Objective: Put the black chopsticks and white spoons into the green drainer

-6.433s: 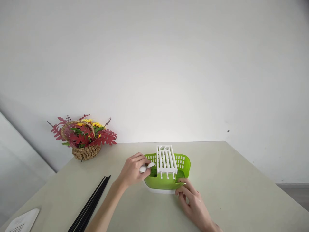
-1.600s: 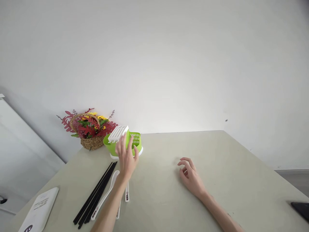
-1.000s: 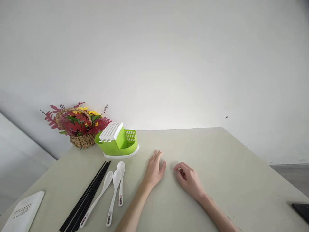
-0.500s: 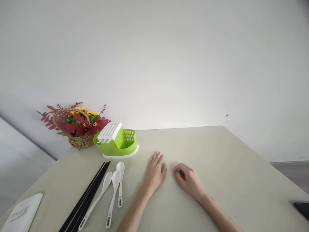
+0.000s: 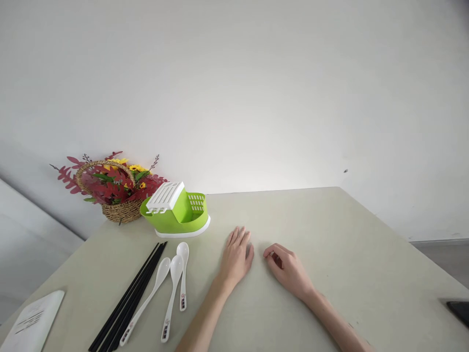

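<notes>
My left hand [image 5: 236,256] lies flat, palm down, on the table, its fingers stretched out and holding nothing. Just to its right, my right hand [image 5: 287,269] rests on its side with the fingers curled in towards the thumb; I see nothing in it. Left of my left hand are three white spoons, one [image 5: 176,293] in the middle, one [image 5: 183,278] to the right and one [image 5: 148,298] to the left. Beside them lies a bundle of black chopsticks [image 5: 134,293]. Behind the cutlery stands a green and white cutlery holder [image 5: 176,215] with a slotted white top.
A wicker basket [image 5: 120,211] of red and yellow artificial flowers stands behind the holder, near the wall [image 5: 256,98]. At the table's [image 5: 348,244] left front lies a white, book-like item [image 5: 32,320]. A black object [image 5: 458,312] is cut off at the right edge.
The whole scene sits slightly higher in view, as my head has tipped a little downward. Both hands and the objects keep their places on the table.
</notes>
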Motion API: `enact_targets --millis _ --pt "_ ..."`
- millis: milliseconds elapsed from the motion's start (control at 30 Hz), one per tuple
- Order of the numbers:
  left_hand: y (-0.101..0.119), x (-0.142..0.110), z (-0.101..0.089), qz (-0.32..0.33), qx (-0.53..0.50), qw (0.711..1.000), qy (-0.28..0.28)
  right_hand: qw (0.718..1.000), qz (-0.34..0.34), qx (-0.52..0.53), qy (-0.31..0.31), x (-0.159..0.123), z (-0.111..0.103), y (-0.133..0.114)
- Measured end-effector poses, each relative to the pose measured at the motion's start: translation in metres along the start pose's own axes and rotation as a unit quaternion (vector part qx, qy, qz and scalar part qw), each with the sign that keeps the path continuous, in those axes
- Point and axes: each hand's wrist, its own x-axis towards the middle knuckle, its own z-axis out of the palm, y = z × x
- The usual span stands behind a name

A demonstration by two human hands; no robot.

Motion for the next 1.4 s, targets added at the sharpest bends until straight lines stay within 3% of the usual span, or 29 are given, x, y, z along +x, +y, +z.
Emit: enact_targets --millis 1400 --pt "0.0039 -0.0004 -0.0026 0.009 -0.021 1.0 0.001 1.0 0.0 -0.006 -0.003 -0.002 0.0006 -0.0012"
